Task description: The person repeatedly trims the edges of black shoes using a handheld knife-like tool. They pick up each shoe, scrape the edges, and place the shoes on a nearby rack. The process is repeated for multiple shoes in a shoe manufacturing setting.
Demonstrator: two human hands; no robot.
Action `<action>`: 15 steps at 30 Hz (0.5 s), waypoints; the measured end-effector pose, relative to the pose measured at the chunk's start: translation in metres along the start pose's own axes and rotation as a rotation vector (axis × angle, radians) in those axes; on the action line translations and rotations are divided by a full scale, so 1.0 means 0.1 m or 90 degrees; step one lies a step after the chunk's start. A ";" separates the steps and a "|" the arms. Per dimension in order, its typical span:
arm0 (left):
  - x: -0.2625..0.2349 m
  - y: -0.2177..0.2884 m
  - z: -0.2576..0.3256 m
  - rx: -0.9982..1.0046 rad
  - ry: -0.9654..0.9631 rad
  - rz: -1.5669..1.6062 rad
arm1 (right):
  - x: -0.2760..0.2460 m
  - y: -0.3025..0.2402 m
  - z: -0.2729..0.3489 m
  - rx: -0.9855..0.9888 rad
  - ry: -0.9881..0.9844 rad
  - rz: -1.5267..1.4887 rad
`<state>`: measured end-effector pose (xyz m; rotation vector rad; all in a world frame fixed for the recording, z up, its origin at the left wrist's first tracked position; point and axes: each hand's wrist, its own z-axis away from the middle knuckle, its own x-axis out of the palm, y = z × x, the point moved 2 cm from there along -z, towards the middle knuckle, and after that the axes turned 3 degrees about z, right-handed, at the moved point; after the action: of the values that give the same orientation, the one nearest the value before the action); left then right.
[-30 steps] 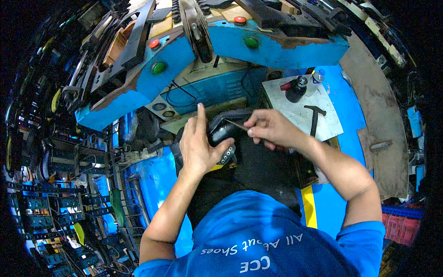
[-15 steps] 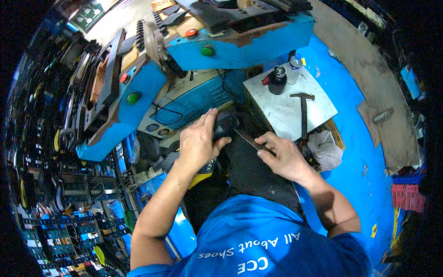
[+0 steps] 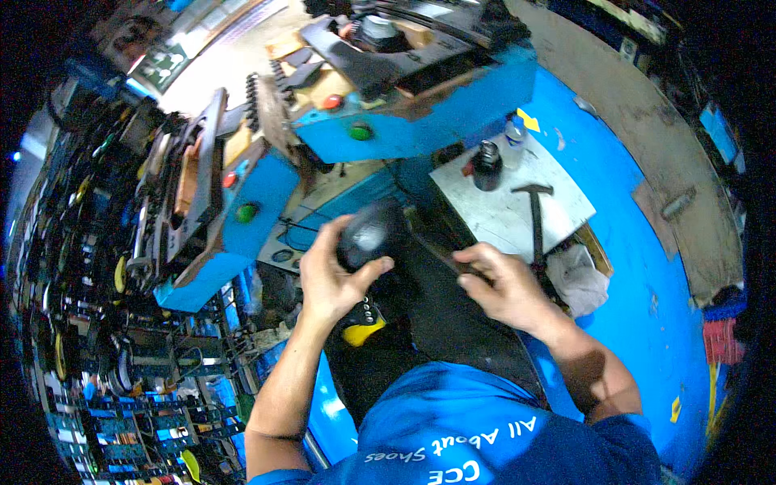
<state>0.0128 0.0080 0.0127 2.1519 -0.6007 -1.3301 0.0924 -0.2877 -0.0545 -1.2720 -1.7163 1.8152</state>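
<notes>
My left hand (image 3: 327, 279) is wrapped round a black shoe (image 3: 373, 234), its glossy rounded end turned up and the thumb along the near side. To the right, my right hand (image 3: 513, 293) grips a slim dark knife-like tool (image 3: 436, 252), its blade pointing up and left toward the shoe. Blur hides whether the tip touches it. Below both hands is my dark apron-covered lap (image 3: 444, 311). Under the left wrist shows a black item with eyelets and a yellow edge (image 3: 364, 331).
A pale-topped stand (image 3: 477, 198) at the right bears a dark bottle (image 3: 487, 168), a clear bottle (image 3: 515, 132) and a hammer (image 3: 535, 217); a grey rag (image 3: 578, 279) hangs beside it. Blue machine (image 3: 477, 93) with buttons stands ahead. Shoe racks (image 3: 137, 339) fill the left.
My left hand has tilted the shoe, turning its rounded glossy end more into view and slightly left. My right hand, holding the tool, has shifted a little right and down. The whole view has moved.
</notes>
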 end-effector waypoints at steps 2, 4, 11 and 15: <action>-0.37 -0.10 0.12 -0.041 0.113 0.243 | -0.15 -0.05 0.03 0.048 0.005 -0.033; -0.70 -0.26 0.40 -0.031 0.173 0.330 | -0.22 -0.12 0.04 0.043 0.050 -0.065; -0.53 -1.00 1.64 -0.322 0.036 0.054 | 0.18 -0.43 0.07 0.092 -0.148 0.183; -0.50 -1.04 1.75 -0.101 0.095 0.016 | 0.53 -0.58 -0.05 -0.047 -0.226 0.256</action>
<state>-0.1566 0.0813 -0.0858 2.0844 -0.4456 -1.1521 0.0487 -0.2327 -0.0202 -1.4809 -1.8142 2.3471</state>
